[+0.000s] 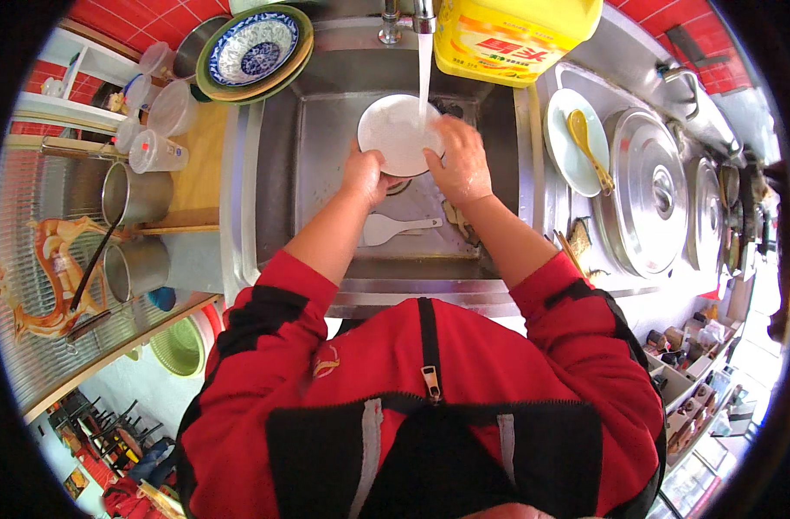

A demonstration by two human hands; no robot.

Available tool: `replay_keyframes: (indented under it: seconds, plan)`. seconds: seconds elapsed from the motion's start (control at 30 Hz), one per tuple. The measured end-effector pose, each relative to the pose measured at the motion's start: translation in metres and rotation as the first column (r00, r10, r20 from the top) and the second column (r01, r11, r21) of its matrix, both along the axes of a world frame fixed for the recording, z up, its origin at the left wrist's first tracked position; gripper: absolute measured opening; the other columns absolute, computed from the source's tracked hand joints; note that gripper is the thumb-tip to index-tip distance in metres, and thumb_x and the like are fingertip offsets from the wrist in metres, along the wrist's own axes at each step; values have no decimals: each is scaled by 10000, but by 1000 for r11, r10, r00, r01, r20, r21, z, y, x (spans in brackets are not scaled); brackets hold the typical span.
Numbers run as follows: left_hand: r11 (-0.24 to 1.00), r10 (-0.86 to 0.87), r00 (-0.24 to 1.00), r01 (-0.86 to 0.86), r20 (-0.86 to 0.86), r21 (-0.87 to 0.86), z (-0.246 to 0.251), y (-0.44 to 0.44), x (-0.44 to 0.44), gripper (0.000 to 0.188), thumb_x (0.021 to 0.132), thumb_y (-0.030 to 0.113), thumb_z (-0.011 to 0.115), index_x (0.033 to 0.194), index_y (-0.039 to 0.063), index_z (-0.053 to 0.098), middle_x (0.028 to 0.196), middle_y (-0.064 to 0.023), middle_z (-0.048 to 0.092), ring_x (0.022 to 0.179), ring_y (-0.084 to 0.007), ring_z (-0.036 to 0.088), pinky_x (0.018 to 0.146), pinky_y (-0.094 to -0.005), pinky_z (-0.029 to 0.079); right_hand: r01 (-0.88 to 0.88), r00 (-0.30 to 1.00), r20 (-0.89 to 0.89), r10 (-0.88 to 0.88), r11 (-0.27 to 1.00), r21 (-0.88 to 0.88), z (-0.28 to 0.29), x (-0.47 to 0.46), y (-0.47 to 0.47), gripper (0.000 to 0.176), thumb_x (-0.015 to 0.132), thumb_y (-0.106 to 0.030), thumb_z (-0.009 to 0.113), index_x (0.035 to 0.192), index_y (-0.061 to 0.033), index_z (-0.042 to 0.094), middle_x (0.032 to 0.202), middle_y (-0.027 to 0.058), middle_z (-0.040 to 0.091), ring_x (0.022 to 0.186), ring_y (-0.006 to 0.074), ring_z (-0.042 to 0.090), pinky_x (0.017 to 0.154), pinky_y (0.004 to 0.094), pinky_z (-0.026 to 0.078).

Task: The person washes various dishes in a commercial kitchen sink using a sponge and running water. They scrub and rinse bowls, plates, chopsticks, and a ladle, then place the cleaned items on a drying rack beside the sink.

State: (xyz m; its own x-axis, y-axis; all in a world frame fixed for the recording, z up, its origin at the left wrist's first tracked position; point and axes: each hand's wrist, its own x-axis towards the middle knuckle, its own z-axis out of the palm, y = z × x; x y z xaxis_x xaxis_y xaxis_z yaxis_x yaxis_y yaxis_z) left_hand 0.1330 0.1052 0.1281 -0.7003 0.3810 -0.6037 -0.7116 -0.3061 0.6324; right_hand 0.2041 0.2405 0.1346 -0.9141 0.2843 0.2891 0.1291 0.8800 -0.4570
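Observation:
A white round dish [395, 126], a plate or shallow bowl, is held over the stainless steel sink [323, 123]. My left hand [366, 175] grips its lower left edge, thumb on top and fingers partly hidden beneath. At the right edge my right hand [460, 159] holds the dish too, its thumb near the rim. Water [425, 71] runs from the metal tap [424, 23] onto the dish's upper right side. Below the dish, a white rice paddle [395, 229] lies on the sink bottom. A crumpled, dark-stained item [458, 224] lies to its right, partly behind my right wrist.
Stacked plates topped by a blue-and-white bowl [255, 52] stand at the sink's back left corner. A large yellow jug [512, 42] stands back right. Rightward are a pale dish [567, 152] with a yellow spoon [583, 139] and a large steel lid [654, 194]. Plastic containers [171, 110] sit left.

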Motion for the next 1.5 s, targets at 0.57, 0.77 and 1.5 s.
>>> replay_keyframes:
  seconds: [0.57,0.77,1.5]
  plan:
    - [546,-801,197,-146,-565,-825,10,37,-42,260,783,192,551,1013,82,602,970,-147,612,871,-305,592,737,-359,477,-51,922,377,83,994,-96,21,-26,26,369,795,-49,385,1160,-28,433,982,250,579,856,376,598,740,435,492]
    - [952,-130,991,115,-33,-283,-39,15,-12,323,776,182,527,1027,-21,525,895,-159,588,861,-257,604,637,-412,515,389,908,400,-127,-105,-915,-9,-30,-2,389,758,51,397,1145,44,440,1000,196,558,826,326,609,590,380,560]
    - [903,-409,898,424,165,-72,-15,9,9,634,809,606,427,1232,138,367,1169,-114,478,1005,-301,516,770,-485,474,-25,860,503,83,992,-122,-24,-19,-10,280,794,-214,525,1045,-91,553,1099,143,552,1031,263,542,823,387,438]
